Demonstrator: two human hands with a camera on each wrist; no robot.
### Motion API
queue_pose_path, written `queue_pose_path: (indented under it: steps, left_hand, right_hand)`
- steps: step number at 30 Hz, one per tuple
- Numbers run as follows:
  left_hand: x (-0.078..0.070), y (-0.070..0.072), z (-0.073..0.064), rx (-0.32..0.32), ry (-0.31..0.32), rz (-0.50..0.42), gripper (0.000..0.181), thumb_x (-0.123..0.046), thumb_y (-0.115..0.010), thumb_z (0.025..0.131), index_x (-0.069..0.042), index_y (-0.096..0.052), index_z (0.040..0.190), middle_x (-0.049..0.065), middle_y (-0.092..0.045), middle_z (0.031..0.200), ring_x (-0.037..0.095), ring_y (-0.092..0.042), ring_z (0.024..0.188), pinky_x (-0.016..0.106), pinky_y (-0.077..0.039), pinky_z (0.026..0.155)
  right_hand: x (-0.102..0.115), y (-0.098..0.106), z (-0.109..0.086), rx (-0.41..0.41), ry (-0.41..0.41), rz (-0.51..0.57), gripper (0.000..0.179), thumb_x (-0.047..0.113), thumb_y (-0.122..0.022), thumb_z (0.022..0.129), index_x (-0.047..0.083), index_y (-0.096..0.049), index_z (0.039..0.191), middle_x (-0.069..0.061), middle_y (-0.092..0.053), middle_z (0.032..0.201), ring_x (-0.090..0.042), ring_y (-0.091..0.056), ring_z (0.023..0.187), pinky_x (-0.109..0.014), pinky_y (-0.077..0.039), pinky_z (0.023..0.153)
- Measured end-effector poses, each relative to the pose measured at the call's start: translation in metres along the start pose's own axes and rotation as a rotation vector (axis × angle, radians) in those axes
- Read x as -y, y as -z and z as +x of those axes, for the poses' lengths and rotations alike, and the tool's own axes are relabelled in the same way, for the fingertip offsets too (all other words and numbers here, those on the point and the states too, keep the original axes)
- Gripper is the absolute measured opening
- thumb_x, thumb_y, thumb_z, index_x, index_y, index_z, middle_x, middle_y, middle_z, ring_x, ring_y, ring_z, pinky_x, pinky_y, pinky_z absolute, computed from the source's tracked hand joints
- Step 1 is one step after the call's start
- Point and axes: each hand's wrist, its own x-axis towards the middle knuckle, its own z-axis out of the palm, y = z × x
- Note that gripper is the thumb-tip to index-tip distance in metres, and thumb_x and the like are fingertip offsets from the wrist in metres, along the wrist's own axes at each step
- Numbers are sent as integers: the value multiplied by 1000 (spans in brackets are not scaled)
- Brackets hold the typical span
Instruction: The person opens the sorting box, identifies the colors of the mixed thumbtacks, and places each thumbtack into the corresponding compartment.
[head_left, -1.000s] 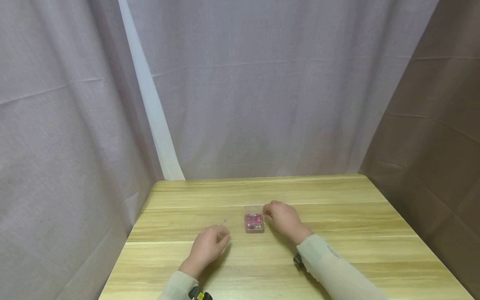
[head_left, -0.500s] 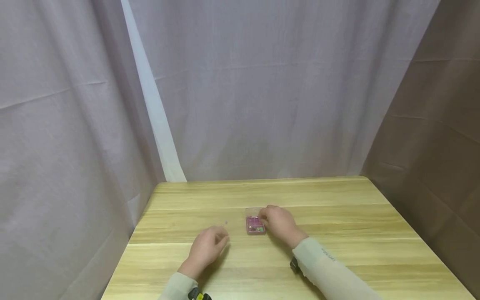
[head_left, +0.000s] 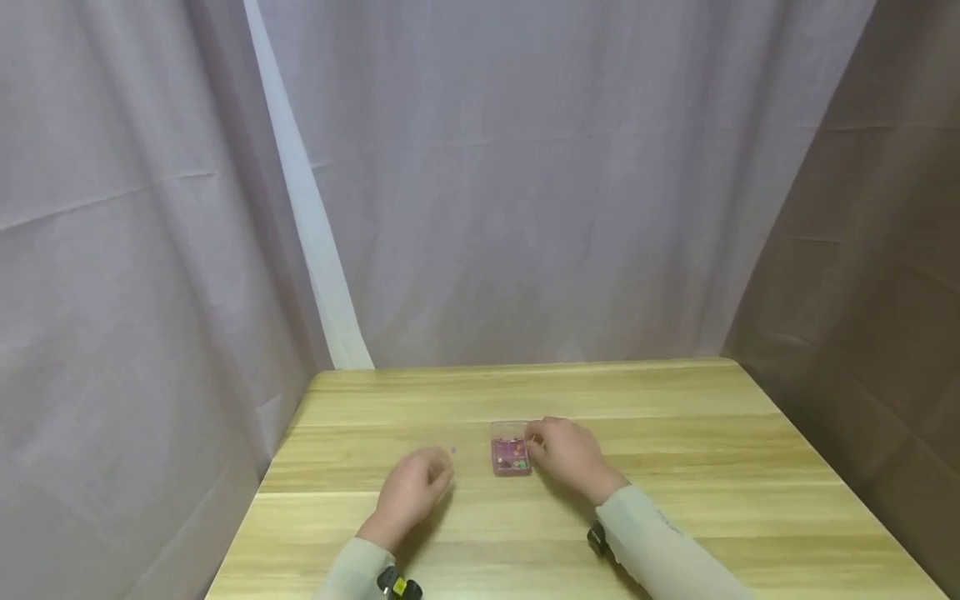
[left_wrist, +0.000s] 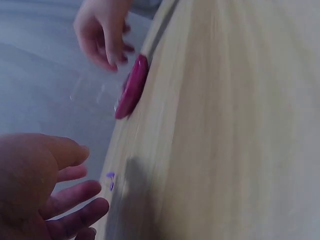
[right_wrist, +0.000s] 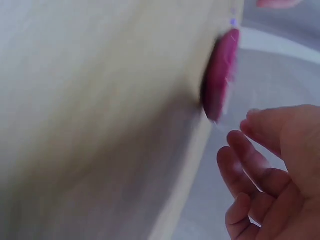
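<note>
A small pink case (head_left: 512, 471) lies on the table with its clear lid (head_left: 507, 430) raised at the far side. Several tiny coloured pieces, orange and green among them, sit inside it. At the case's right edge hovers my right hand (head_left: 567, 454), fingers loosely bent; nothing shows between thumb and fingertips in the right wrist view. My left hand (head_left: 414, 485) is to the left of the case, its fingers relaxed and holding nothing. Just beyond its fingertips, a tiny purple piece (left_wrist: 110, 180) rests on the table; its exact kind is too small to tell.
The wood-grain table (head_left: 645, 533) runs back to a grey curtain (head_left: 525, 208). More curtain stands close along the left and right sides. Each wrist wears a dark strapped device, such as the left one (head_left: 399, 585).
My right hand reached left over the case, covering the orange piece, then drew back right, and that piece shows again. My left hand has stayed nearly still.
</note>
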Motion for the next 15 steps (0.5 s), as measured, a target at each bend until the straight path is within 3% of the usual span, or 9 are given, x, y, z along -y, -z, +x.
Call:
queue_pose_path:
  steps: [8, 12, 15]
  left_hand:
    - [12, 5, 17, -15, 34, -24, 42, -27, -77, 104, -4, -69, 138, 9, -79, 113, 29, -75, 102, 54, -62, 94]
    - [16, 3, 23, 3, 52, -8, 41, -30, -78, 104, -5, -71, 136, 13, -78, 120, 34, -74, 110, 58, -59, 101]
    - [17, 1, 29, 5, 24, 14, 36, -29, -79, 103, -5, -74, 128, 12, -79, 117, 33, -74, 109, 57, -59, 101]
  right_hand:
    - [-30, 38, -14, -37, -54, 0, 5, 22, -79, 101, 17, -80, 103, 3, -77, 96, -17, -71, 85, -45, -62, 75]
    - [-41, 46, -20, -27, -80, -19, 6, 23, -79, 102, 17, -80, 102, 4, -77, 96, -18, -71, 86, -46, -62, 74]
    - [-46, 49, -23, -34, -99, -22, 6, 24, -78, 102, 18, -80, 101, 4, -77, 96, -16, -70, 85, -45, -61, 73]
